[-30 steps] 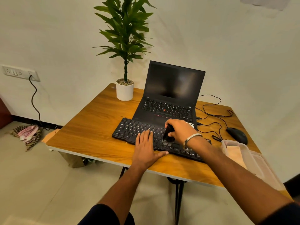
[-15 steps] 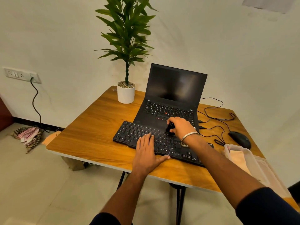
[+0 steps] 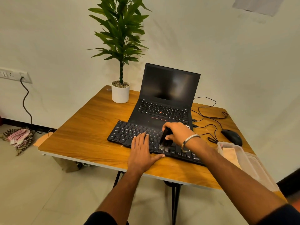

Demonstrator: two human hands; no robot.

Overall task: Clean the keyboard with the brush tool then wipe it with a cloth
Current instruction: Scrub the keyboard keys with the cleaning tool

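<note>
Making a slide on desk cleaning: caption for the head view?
Right hand sweeps a brush across the keyboard; left hand steadies it.

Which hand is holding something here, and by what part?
The right hand grips the brush by its dark upper body, bristles down on the keyboard. The left hand rests flat, holding nothing.

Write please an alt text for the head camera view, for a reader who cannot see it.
A person's right hand holds a black brush with its bristles on a black keyboard, while the left hand lies flat on the keys. The keyboard lies on a wooden table before an open laptop, with a potted plant and a mouse.
</note>
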